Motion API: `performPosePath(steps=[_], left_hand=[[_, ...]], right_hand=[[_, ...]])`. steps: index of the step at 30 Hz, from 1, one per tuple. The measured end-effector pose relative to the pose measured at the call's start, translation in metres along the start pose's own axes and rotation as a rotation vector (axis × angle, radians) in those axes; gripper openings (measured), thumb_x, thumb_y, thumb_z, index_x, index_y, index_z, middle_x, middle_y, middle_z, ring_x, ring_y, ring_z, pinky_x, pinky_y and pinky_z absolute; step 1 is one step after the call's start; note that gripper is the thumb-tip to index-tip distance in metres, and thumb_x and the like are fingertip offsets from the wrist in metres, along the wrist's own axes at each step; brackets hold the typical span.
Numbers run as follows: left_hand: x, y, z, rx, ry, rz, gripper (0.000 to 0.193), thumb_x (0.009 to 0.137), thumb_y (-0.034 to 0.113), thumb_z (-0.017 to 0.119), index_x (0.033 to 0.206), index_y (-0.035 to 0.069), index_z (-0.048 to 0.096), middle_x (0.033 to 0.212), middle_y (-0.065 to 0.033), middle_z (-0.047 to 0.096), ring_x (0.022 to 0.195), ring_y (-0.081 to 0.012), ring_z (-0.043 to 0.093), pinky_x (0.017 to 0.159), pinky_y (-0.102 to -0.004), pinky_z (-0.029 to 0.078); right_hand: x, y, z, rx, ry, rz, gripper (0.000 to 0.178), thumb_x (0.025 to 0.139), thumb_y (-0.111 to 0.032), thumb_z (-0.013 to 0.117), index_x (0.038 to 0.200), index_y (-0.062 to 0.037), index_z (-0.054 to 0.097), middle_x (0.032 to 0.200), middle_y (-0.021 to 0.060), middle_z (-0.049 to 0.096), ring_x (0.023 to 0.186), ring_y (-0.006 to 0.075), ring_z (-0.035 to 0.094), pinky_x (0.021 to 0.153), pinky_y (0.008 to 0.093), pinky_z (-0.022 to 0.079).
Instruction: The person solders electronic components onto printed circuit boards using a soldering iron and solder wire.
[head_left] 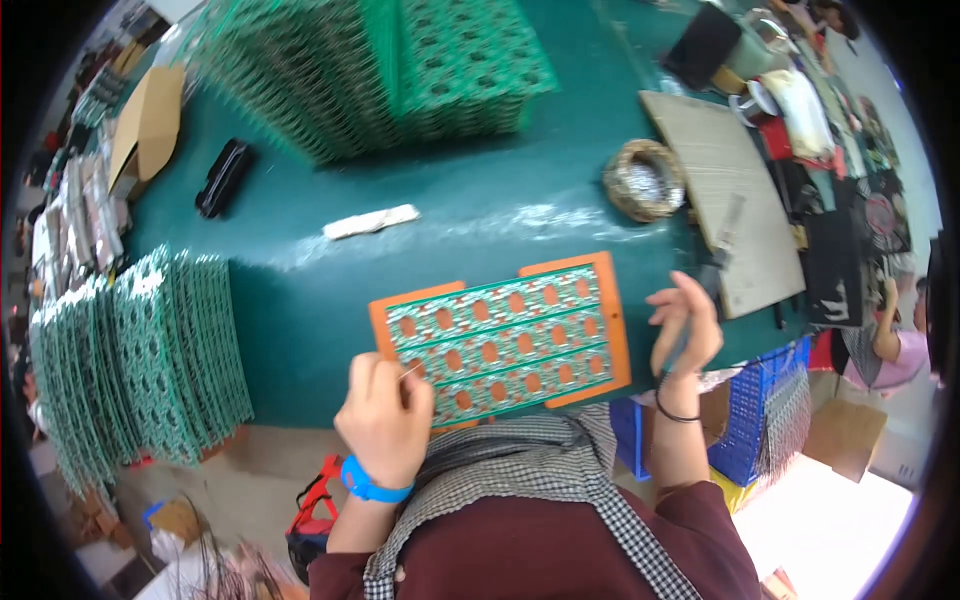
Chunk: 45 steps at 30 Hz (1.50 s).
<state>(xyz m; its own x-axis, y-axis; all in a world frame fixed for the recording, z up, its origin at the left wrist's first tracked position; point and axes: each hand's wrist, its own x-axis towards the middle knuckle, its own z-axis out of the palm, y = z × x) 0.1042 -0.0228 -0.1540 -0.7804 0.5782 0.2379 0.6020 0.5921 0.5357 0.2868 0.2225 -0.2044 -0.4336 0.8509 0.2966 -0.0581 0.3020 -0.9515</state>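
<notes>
A green panel of circuit boards (524, 338) with rows of round openings lies on an orange fixture plate (618, 340) at the table's near edge. At the panel's left end my left hand (385, 412) is closed in a pinch. A thin pale sliver shows by its fingertips, too small to name. Right of the fixture my right hand (688, 325) is raised, apart from the panel, its fingers partly curled. A long slim tool (716, 262) with a dark middle and a pale flat end runs up from its palm, blurred.
Tall stacks of green circuit panels stand at the back (470, 70) and left (180, 350). A white strip (371, 221), a black case (224, 178), a round coil-like roll (644, 180) and a grey board (735, 190) lie around. Blue crates (745, 420) stand below right.
</notes>
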Motion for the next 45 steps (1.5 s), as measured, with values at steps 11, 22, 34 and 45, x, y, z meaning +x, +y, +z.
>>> performPosePath(steps=[11,22,34,45], left_hand=[[0.006,-0.013,-0.034,-1.114,-0.447,-0.479,0.023,0.081,-0.007,0.065,0.09,0.005,0.047,0.08,-0.0003,0.059,0.072,-0.0047,0.056,0.063,-0.018,0.045],[-0.016,-0.033,-0.036,-1.524,-0.226,-0.492,0.024,0.08,-0.002,0.067,0.09,0.009,0.048,0.078,-0.003,0.064,0.061,-0.002,0.05,0.046,-0.0165,0.03],[-0.042,-0.106,-0.154,-1.315,0.881,-0.288,0.026,0.083,-0.006,0.06,0.077,0.011,0.042,0.075,-0.0026,0.056,0.043,-0.0013,0.032,0.037,-0.0192,0.021],[-0.031,-0.112,-0.131,-1.316,1.097,-0.411,0.028,0.086,-0.003,0.061,0.076,0.012,0.04,0.066,-0.0005,0.049,0.04,-0.0036,0.032,0.035,-0.0202,0.021]], right_hand=[[0.012,-0.002,0.007,-0.507,-0.059,-0.346,0.023,0.087,0.005,0.057,0.106,-0.0067,0.063,0.074,0.0058,0.066,0.052,0.0105,0.056,0.049,0.0224,0.044],[0.008,0.003,0.006,-0.414,-0.005,-0.198,0.019,0.097,-0.007,0.048,0.112,-0.0057,0.06,0.075,0.0029,0.061,0.057,0.0068,0.045,0.052,0.0224,0.038],[0.014,0.004,0.01,-0.485,-0.018,-0.264,0.02,0.095,-0.002,0.048,0.111,-0.0048,0.06,0.076,0.0048,0.061,0.052,0.0084,0.044,0.048,0.0233,0.036],[0.051,-0.056,0.012,-0.316,0.02,-0.355,0.021,0.099,-0.011,0.045,0.113,-0.0025,0.058,0.08,0.0071,0.062,0.057,0.0072,0.047,0.051,0.0213,0.037]])
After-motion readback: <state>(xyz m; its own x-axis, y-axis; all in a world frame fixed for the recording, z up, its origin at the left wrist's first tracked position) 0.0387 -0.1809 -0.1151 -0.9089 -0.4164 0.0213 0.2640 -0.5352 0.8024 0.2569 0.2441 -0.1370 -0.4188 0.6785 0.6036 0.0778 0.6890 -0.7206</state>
